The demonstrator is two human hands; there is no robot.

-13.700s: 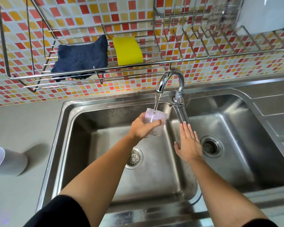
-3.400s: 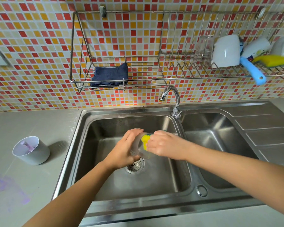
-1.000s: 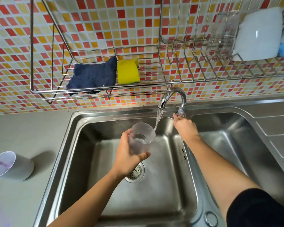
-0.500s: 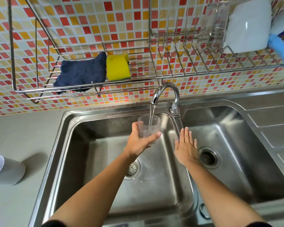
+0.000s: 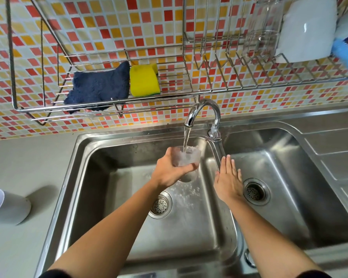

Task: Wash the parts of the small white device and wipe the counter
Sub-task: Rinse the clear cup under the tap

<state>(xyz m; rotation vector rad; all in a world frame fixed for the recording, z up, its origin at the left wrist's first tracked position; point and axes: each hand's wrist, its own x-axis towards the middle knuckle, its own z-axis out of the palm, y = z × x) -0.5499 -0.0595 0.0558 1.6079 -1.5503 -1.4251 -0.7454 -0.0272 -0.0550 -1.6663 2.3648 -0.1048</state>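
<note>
My left hand (image 5: 169, 171) grips a clear plastic cup (image 5: 187, 157) over the left sink basin (image 5: 113, 197), right under the faucet (image 5: 204, 110). Water runs from the spout into the cup and spills over into the basin. My right hand (image 5: 228, 180) hovers flat and empty, fingers straight, over the divider between the two basins. The white round device part (image 5: 8, 207) stands on the grey counter at the far left. A yellow sponge (image 5: 144, 80) and a dark blue cloth (image 5: 98, 86) lie in the wire rack (image 5: 24, 109) on the tiled wall.
The right basin (image 5: 289, 177) with its drain lies beside my right hand, with a steel draining board (image 5: 333, 149) further right. A clear glass (image 5: 261, 27), a white container (image 5: 305, 31) and a blue brush handle (image 5: 346, 55) sit in the right-hand rack.
My right hand left the faucet handle and dropped flat over the divider. My left hand brought the cup fully under the stream, and water now overflows into the basin.
</note>
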